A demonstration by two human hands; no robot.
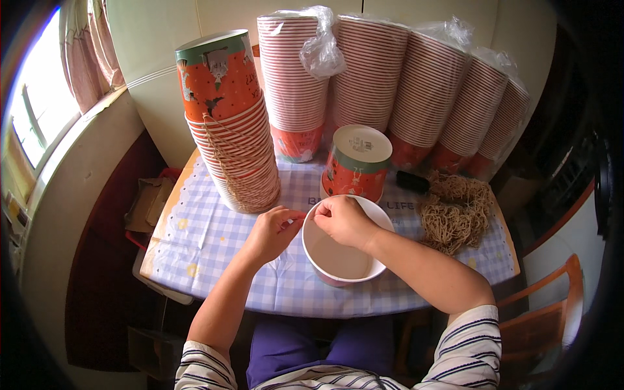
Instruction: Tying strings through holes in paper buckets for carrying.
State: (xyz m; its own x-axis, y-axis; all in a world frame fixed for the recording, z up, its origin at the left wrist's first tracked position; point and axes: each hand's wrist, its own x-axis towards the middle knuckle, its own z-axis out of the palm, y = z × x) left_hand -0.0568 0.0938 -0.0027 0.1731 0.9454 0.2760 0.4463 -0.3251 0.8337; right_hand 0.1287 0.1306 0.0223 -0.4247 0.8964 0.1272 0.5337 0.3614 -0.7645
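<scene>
The bucket [348, 263] is white inside, the tablecloth [195, 244] blue-and-white checked

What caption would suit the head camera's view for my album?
Left hand and right hand at the rim of an open paper bucket, nested bucket stacks behind.

Right grip [343, 221] at bucket [341, 260] rim, stacked buckets [369, 71], string [456, 218]

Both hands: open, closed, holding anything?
Left hand: partly curled near the round, white-lined paper bucket; grip unclear.
Right hand: closed at its rim; hold unclear.
</scene>
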